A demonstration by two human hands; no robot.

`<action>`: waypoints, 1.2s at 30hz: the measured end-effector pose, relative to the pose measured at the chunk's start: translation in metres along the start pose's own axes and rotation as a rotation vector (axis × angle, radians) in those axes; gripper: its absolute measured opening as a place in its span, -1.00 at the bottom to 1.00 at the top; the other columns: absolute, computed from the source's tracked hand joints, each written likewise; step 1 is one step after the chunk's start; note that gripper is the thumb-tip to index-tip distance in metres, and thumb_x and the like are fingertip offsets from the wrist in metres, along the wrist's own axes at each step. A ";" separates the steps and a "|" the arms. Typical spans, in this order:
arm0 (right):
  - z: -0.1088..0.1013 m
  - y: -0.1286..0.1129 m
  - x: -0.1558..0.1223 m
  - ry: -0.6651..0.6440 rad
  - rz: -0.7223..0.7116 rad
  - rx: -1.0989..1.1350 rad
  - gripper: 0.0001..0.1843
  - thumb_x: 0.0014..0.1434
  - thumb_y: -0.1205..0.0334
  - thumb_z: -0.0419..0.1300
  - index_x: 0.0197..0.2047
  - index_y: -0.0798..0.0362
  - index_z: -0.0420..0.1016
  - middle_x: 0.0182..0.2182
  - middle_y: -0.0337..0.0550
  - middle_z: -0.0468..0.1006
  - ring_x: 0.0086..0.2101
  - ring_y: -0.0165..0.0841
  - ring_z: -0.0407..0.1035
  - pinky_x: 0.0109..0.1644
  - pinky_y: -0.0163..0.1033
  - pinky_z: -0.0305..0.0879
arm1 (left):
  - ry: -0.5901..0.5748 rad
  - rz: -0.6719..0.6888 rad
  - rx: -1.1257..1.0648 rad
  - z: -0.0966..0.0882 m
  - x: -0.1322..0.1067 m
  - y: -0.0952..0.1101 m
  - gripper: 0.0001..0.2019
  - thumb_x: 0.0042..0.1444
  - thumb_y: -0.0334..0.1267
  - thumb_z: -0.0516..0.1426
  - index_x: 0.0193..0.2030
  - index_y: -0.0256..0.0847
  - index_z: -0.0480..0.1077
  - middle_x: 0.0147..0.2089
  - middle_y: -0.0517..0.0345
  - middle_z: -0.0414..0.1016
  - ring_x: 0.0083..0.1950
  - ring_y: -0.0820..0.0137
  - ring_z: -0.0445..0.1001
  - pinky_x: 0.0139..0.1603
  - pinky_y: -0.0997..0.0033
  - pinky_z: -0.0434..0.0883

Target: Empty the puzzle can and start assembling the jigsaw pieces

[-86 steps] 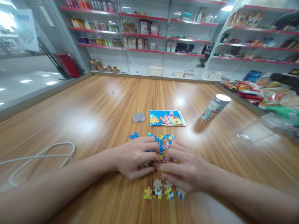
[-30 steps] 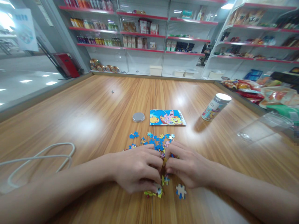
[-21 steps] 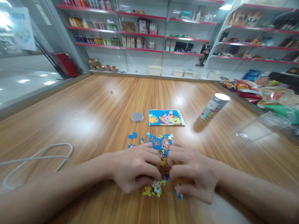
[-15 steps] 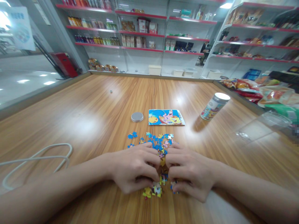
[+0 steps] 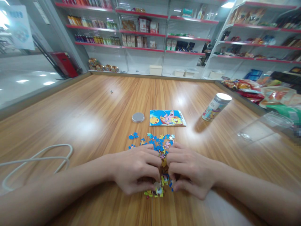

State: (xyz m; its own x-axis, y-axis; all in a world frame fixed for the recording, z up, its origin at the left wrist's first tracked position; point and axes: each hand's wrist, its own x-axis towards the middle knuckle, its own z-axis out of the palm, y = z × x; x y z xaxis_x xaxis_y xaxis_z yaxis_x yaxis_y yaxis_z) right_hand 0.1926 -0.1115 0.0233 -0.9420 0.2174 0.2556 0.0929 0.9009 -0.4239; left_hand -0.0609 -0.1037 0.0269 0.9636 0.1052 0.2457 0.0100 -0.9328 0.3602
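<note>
Loose jigsaw puzzle pieces, mostly blue, lie scattered on the wooden table beyond and between my hands. My left hand is closed, its thumb and fingertips on a yellow and white puzzle piece close to me. Across from it my right hand pinches a blue puzzle piece, partly hidden by the fingertips. Another yellow puzzle piece shows between the two hands. Behind the pieces lies a picture card with cartoon figures on blue.
Left of the card is a round metal lid. A printed canister stands upright at right, near a clear plastic container. A white cable loops at left. Snack bags are piled beyond the table's right edge, with shelves behind.
My right thumb and fingertips have shifted slightly left with the blue piece, closer to the yellow pieces. My left hand has hardly moved.
</note>
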 end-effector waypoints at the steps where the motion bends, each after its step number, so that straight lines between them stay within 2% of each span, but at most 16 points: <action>1: 0.000 0.001 0.000 0.008 0.004 0.014 -0.82 0.28 0.12 0.16 -0.30 0.03 0.31 -0.35 -0.20 0.41 -0.29 -0.32 0.27 -0.11 -0.12 0.10 | -0.001 0.001 -0.003 0.000 0.000 0.000 -0.93 0.21 -0.24 0.18 -0.24 -0.17 0.42 -0.29 0.06 0.54 -0.21 0.26 0.47 -0.21 0.17 0.29; 6: 0.003 0.003 0.001 0.062 0.016 0.065 -0.82 0.21 0.18 0.18 -0.35 0.05 0.28 -0.38 -0.21 0.42 -0.30 -0.34 0.26 -0.13 -0.14 0.08 | -0.016 -0.003 -0.021 0.000 0.002 0.003 -0.91 0.20 -0.23 0.20 -0.27 -0.17 0.40 -0.27 0.06 0.55 -0.18 0.26 0.49 -0.15 0.19 0.33; 13: 0.007 0.003 0.002 0.090 0.049 0.023 -0.83 0.28 0.20 0.16 -0.34 0.08 0.40 -0.36 -0.16 0.47 -0.28 -0.33 0.31 -0.12 -0.13 0.11 | -0.019 -0.008 -0.012 0.001 0.002 0.004 -0.92 0.26 -0.25 0.16 -0.26 -0.16 0.41 -0.32 0.10 0.55 -0.26 0.31 0.49 -0.19 0.21 0.35; 17: 0.005 0.004 0.001 0.081 0.015 0.073 -0.74 0.26 0.04 0.22 -0.29 0.08 0.45 -0.32 -0.13 0.49 -0.26 -0.29 0.33 -0.11 -0.11 0.14 | -0.029 -0.003 0.001 0.001 0.002 0.004 -0.86 0.22 -0.18 0.21 -0.26 -0.18 0.39 -0.31 0.08 0.55 -0.26 0.28 0.51 -0.19 0.19 0.35; 19: 0.004 0.003 0.001 0.069 0.009 0.083 -0.72 0.23 0.01 0.24 -0.28 0.08 0.46 -0.32 -0.14 0.49 -0.26 -0.29 0.33 -0.09 -0.10 0.14 | -0.036 -0.004 0.004 0.001 0.002 0.004 -0.82 0.19 -0.14 0.24 -0.26 -0.18 0.38 -0.31 0.08 0.55 -0.26 0.27 0.51 -0.20 0.19 0.35; 28: 0.002 0.002 0.002 0.085 0.059 0.163 -0.82 0.19 0.18 0.28 -0.37 0.08 0.41 -0.35 -0.22 0.47 -0.27 -0.35 0.33 -0.03 -0.10 0.09 | -0.044 -0.078 -0.078 0.000 0.000 0.004 -0.86 0.17 -0.27 0.24 -0.26 -0.17 0.32 -0.30 0.13 0.55 -0.23 0.30 0.52 -0.11 0.23 0.36; 32: -0.001 0.001 0.001 0.067 0.093 0.172 -0.84 0.17 0.23 0.26 -0.39 0.07 0.39 -0.37 -0.25 0.47 -0.27 -0.35 0.32 0.03 -0.05 0.05 | -0.038 -0.065 -0.088 -0.001 -0.001 0.004 -0.87 0.17 -0.32 0.21 -0.29 -0.16 0.30 -0.32 0.13 0.53 -0.25 0.31 0.50 -0.15 0.23 0.35; 36: -0.002 -0.002 0.002 0.085 0.109 0.110 -0.91 0.15 0.27 0.22 -0.38 0.06 0.43 -0.38 -0.22 0.49 -0.24 -0.29 0.30 0.01 -0.03 0.05 | 0.005 -0.051 -0.092 -0.003 -0.001 0.002 -0.90 0.21 -0.33 0.17 -0.29 -0.16 0.28 -0.31 0.12 0.52 -0.23 0.31 0.49 -0.16 0.21 0.32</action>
State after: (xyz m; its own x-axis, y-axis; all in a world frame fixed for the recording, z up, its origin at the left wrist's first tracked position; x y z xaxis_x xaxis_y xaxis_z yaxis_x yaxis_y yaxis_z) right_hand 0.1915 -0.1122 0.0269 -0.8973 0.3466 0.2733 0.1526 0.8247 -0.5446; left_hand -0.0625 -0.1049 0.0297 0.9612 0.1531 0.2293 0.0339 -0.8909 0.4529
